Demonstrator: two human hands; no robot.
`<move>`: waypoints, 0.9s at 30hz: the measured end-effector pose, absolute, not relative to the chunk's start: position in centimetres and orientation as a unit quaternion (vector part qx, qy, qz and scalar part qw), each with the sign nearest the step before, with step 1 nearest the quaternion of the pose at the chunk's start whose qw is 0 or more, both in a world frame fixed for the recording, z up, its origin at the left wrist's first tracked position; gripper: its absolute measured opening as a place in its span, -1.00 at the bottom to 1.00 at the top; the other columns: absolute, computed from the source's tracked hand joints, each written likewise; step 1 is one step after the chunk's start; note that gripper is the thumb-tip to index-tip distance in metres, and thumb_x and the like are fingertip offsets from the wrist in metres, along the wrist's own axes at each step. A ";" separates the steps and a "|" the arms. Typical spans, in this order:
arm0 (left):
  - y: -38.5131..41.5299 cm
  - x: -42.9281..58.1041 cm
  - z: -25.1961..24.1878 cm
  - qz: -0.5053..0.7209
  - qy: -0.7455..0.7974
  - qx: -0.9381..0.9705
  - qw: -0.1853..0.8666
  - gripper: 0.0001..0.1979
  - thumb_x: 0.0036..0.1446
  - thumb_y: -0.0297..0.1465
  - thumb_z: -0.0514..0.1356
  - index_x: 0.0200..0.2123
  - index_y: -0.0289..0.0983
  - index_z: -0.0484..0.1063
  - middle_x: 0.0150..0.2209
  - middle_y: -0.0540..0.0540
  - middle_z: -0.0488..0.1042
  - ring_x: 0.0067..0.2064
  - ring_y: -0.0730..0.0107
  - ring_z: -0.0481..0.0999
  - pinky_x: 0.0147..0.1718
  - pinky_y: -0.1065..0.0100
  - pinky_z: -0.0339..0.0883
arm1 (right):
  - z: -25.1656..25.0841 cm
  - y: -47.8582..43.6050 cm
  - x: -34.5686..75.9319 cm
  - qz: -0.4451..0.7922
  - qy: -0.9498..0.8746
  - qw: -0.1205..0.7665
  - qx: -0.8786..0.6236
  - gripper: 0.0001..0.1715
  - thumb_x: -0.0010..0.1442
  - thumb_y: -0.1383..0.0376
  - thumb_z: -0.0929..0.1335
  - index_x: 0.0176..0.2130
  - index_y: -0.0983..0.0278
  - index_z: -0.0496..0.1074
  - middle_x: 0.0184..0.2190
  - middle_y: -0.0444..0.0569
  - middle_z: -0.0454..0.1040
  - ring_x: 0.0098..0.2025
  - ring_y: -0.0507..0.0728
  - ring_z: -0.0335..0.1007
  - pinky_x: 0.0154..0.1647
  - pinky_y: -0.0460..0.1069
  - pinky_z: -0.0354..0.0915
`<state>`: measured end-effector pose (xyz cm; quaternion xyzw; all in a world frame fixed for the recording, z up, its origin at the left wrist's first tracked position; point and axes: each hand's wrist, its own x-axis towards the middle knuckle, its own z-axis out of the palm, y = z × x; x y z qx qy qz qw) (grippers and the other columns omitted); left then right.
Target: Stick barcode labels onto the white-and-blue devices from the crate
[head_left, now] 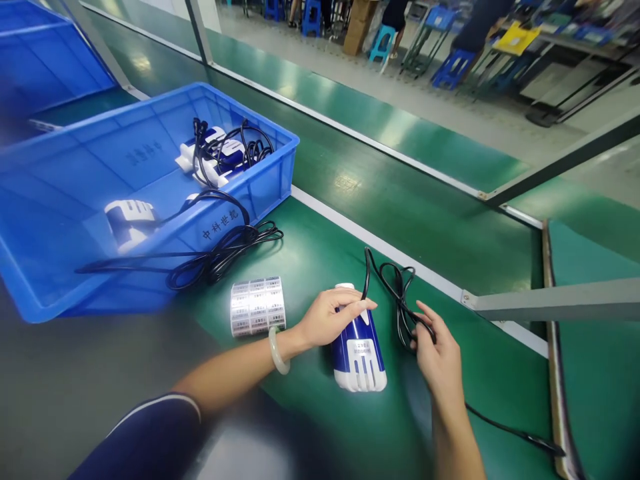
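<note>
A blue and white plastic device [357,347] with a slotted white end and a silver label lies on the green table [305,413]. My left hand [335,313] is wrapped over its upper part, with the thumb near the base of the cable. From there a black cable [400,303] runs to a loose bundle on the right. My right hand [437,343] grips that bundle between thumb and fingers. Left of the device stands a roll of silver labels [257,307], close to my left wrist.
A blue crate [145,150] at the left holds several similar devices [220,153] with cables. One cable bundle [215,260] hangs over its front wall onto the table. A grey metal bar [555,303] crosses at the right. Beyond the metal edging runs a green belt [370,193].
</note>
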<state>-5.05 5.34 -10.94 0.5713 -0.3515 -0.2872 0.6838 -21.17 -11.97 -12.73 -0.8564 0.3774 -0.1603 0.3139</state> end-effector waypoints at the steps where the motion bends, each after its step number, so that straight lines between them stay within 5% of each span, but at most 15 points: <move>1: 5.3 -5.0 -11.0 -0.280 -0.355 0.567 0.688 -0.68 0.29 -0.28 0.08 -0.22 -0.33 0.57 -0.18 -0.15 0.58 -0.05 0.30 0.49 0.05 0.27 0.29 | -12.0 -11.4 -21.6 -0.162 0.361 0.335 -0.855 -0.46 0.32 0.08 0.15 0.20 0.22 0.26 -0.04 0.08 0.41 -0.46 0.11 0.38 -0.44 0.02 0.39; 3: 5.3 -5.0 -11.1 -0.264 -0.361 0.561 0.697 -0.68 0.28 -0.28 0.08 -0.19 -0.34 0.56 -0.13 -0.18 0.57 -0.04 0.30 0.49 0.09 0.24 0.28 | -10.5 -9.9 -22.5 -0.146 0.306 0.366 -0.866 -0.53 0.33 0.05 0.21 0.15 0.13 0.31 0.11 0.03 0.30 -0.20 0.16 0.43 -0.33 -0.03 0.41; 6: 5.4 -5.0 -11.2 -0.258 -0.371 0.566 0.690 -0.67 0.29 -0.26 0.06 -0.12 -0.30 0.54 -0.03 -0.19 0.52 0.08 0.27 0.42 0.15 0.18 0.22 | -9.1 -7.8 -22.5 -0.058 0.222 0.380 -0.896 -0.54 0.29 0.02 0.29 0.13 0.06 0.33 0.21 -0.05 0.17 0.17 0.24 0.18 -0.06 0.00 0.36; 10: 5.8 -4.9 -11.2 -0.256 -0.393 0.593 0.655 -0.65 0.30 -0.24 0.03 -0.12 -0.26 0.55 0.16 -0.20 0.35 0.30 0.19 0.13 0.26 0.09 0.05 | -9.5 -7.0 -19.4 -0.037 0.225 0.363 -0.903 -0.48 0.25 -0.02 0.30 0.12 0.13 0.29 0.09 0.00 0.28 0.02 0.22 0.30 -0.01 0.08 0.29; 14: 6.0 -5.1 -11.2 -0.256 -0.392 0.603 0.646 -0.62 0.28 -0.17 0.02 -0.08 -0.22 0.54 0.29 -0.19 0.15 0.35 0.10 -0.03 0.29 0.01 -0.05 | -9.0 -7.2 -15.2 -0.057 0.205 0.367 -0.906 -0.66 0.26 0.00 0.28 -0.24 0.19 0.42 -0.11 -0.04 0.36 -0.09 0.18 0.33 -0.09 0.01 0.23; 17: 6.0 -5.3 -10.9 -0.256 -0.331 0.618 0.666 -0.48 0.25 -0.12 0.03 0.17 -0.28 0.33 0.32 -0.26 0.04 0.34 0.08 0.01 0.30 -0.01 -0.05 | -7.9 -7.9 -12.9 -0.057 0.168 0.375 -0.910 -0.51 0.29 -0.03 0.23 -0.48 0.23 0.35 -0.37 -0.08 0.36 -0.33 0.13 0.33 -0.31 -0.04 0.23; 21: 5.9 -5.1 -10.4 -0.241 -0.249 0.628 0.696 -0.46 0.26 -0.13 0.00 0.17 -0.33 0.27 0.25 -0.30 0.15 0.28 0.11 0.11 0.30 0.01 -0.01 | -6.4 -11.3 -10.0 -0.088 0.169 0.339 -0.922 -0.38 0.25 -0.14 0.22 -0.60 0.23 0.22 -0.61 -0.14 0.21 -0.54 0.10 0.18 -0.53 -0.05 0.12; 27: 4.3 -4.9 -11.9 -0.190 -0.237 0.628 0.716 -0.53 0.24 -0.06 -0.04 -0.22 -0.28 0.48 -0.07 -0.29 0.43 0.04 0.05 0.37 0.12 -0.06 0.22 | -3.3 -21.3 -1.7 -0.126 0.223 0.224 -0.940 -0.35 0.19 -0.21 0.23 -0.56 0.25 0.30 -0.59 -0.10 0.30 -0.50 0.11 0.24 -0.49 -0.03 0.14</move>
